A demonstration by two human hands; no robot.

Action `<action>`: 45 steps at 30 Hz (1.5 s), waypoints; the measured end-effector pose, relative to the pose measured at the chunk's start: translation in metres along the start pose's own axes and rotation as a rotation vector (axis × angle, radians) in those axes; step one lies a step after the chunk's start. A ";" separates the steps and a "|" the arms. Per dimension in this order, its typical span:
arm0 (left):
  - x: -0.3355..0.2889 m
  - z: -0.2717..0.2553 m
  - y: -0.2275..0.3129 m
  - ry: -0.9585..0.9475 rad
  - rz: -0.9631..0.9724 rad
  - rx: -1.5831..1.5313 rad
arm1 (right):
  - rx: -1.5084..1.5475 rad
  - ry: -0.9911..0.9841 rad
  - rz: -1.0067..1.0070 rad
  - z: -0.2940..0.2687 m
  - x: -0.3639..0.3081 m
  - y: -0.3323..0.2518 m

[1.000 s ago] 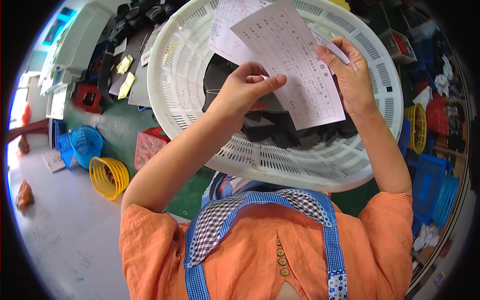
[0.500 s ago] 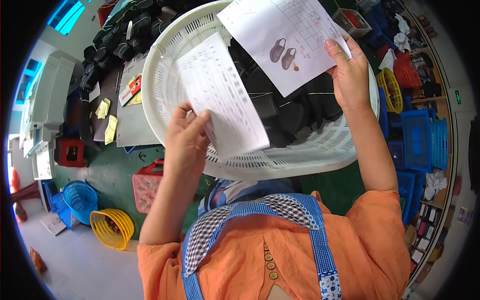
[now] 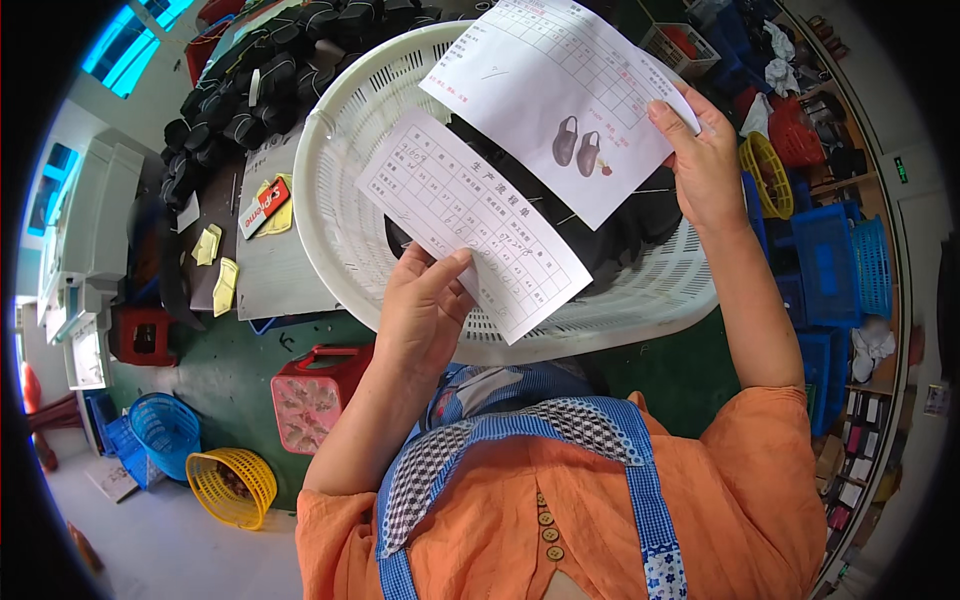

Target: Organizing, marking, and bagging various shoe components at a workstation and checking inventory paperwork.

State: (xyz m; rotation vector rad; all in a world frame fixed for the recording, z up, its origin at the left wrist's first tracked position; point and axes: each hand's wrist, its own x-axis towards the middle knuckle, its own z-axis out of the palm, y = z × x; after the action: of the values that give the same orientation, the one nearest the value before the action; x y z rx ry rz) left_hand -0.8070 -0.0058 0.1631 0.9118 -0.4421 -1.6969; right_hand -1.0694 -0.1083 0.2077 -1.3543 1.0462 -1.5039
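Observation:
My left hand point(image 3: 432, 305) pinches the lower edge of a small printed form point(image 3: 470, 225), a white sheet with a grid and handwriting, thumb on top. Up and to the right, my right hand point(image 3: 700, 160) grips the right edge of a larger white sheet point(image 3: 560, 90), which carries a table and a picture of two dark slingback shoes. Both papers are held above a big white slotted plastic basket point(image 3: 345, 215). Black shoe pieces point(image 3: 640, 225) lie inside it, partly hidden by the papers.
Left of the basket, a table point(image 3: 285, 250) bears a heap of black shoe parts point(image 3: 270, 80) and yellow slips point(image 3: 225, 285). A red stool point(image 3: 305, 405) and blue point(image 3: 163, 430) and yellow point(image 3: 232, 490) baskets stand on the floor. Blue crates point(image 3: 825, 265) line the right side.
My left hand has moved right and the small form has turned, so its print now reads clearly. The larger sheet has shifted slightly left and down. Both hands keep their hold.

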 end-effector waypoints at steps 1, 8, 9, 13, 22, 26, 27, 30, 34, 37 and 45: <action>0.001 0.000 -0.001 0.000 -0.001 -0.002 | -0.002 -0.001 0.001 -0.002 0.000 0.001; 0.007 -0.001 -0.010 -0.021 -0.041 -0.001 | -0.057 0.005 0.050 -0.005 -0.004 0.000; 0.008 -0.001 -0.011 -0.028 -0.034 0.012 | -0.061 0.011 0.059 -0.005 -0.004 0.000; 0.008 0.002 -0.012 -0.019 -0.050 0.028 | -0.055 0.007 0.065 -0.007 -0.005 0.003; 0.012 0.003 -0.017 0.009 -0.078 0.040 | -0.067 -0.020 0.087 -0.009 -0.006 0.004; 0.013 0.006 -0.018 0.024 -0.078 0.039 | -0.070 -0.021 0.099 -0.009 -0.005 0.005; 0.013 0.007 -0.018 0.029 -0.080 0.027 | -0.073 -0.017 0.110 -0.010 -0.005 0.005; 0.013 0.009 -0.018 0.034 -0.075 0.029 | -0.071 -0.045 0.118 -0.013 -0.004 0.009; 0.014 0.008 -0.017 0.031 -0.076 0.038 | -0.057 -0.061 0.133 -0.014 -0.004 0.013; 0.014 0.007 -0.018 0.036 -0.084 0.076 | -0.076 -0.024 0.121 -0.014 -0.004 0.015; 0.013 0.010 -0.017 0.046 -0.062 0.081 | -0.076 -0.053 0.151 -0.015 -0.005 0.015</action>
State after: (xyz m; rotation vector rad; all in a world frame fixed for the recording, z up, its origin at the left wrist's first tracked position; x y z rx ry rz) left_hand -0.8267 -0.0140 0.1529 1.0305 -0.4589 -1.7206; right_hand -1.0833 -0.1078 0.1906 -1.3287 1.1550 -1.3230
